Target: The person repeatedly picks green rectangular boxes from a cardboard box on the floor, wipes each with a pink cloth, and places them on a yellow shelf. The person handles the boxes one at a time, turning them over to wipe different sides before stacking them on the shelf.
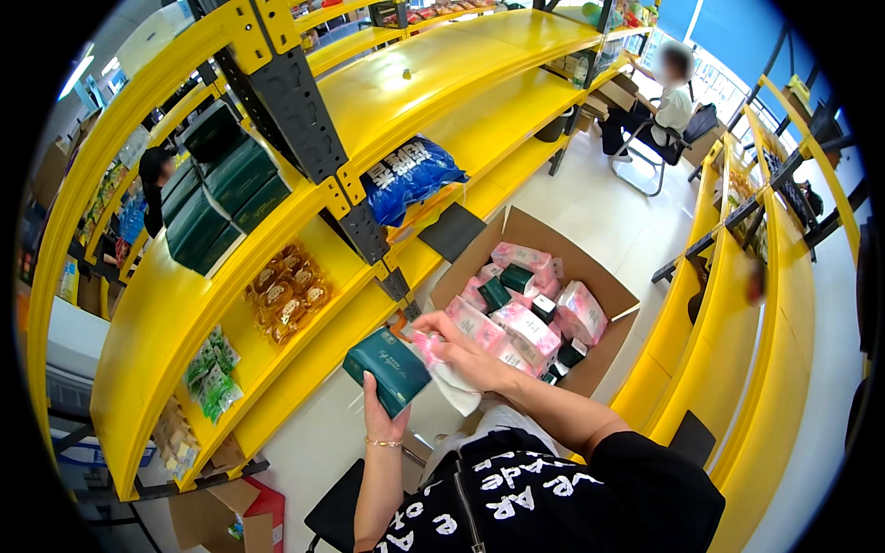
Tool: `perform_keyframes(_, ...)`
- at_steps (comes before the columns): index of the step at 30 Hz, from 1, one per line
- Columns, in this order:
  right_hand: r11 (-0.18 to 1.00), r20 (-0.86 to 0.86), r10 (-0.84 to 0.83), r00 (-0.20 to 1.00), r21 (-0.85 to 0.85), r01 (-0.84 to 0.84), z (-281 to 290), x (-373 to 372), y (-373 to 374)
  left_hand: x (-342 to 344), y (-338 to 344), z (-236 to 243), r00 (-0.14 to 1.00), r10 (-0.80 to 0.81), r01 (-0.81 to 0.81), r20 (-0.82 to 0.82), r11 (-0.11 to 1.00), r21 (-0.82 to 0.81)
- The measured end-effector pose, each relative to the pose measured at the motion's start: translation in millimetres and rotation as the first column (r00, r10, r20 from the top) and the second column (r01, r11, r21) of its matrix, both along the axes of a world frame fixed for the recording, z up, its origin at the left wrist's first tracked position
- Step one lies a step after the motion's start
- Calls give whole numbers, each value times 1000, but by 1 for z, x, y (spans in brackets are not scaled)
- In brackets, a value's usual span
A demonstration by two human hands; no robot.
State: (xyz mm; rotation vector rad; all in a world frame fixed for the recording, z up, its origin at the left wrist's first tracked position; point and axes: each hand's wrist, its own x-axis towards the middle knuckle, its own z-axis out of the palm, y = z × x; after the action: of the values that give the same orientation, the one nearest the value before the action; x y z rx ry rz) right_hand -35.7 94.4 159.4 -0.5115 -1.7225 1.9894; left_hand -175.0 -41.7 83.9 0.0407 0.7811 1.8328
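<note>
My left hand (382, 417) is wrapped around the lower side of a dark green pack (392, 370) with light lettering, held tilted in front of me. Closed at the pack's right edge, my right hand (466, 355) grips a white and pink cloth (455, 391), which hangs below the fingers. Just beyond my hands stands an open cardboard box (604, 276). Pink and white tissue packs (530, 330) fill it, with several small dark green packs (518, 276) among them.
At left, a yellow shelf (138, 396) bears stacked dark green packs (221, 189), amber bagged food (288, 293) and green packets (214, 373). A blue bag (412, 177) lies on the adjoining shelf. More yellow shelving (737, 369) runs along the right. A seated person (659, 111) is farther back.
</note>
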Motion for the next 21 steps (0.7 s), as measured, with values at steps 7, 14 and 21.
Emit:
perform_keyframes(7,468,-357,-155,921,795,387,9,-44,-48,17,-29,43,999,32,-32,8,994,104)
perform_keyframes(14,494,-237,111,965,856,153,0,-38,-88,-7,-59,48,993,104,-94,-46,979,181)
perform_keyframes(21,280,-12,286,958,957,-72,34,-66,-96,14,-79,49,957,240,-234,-163,970,59)
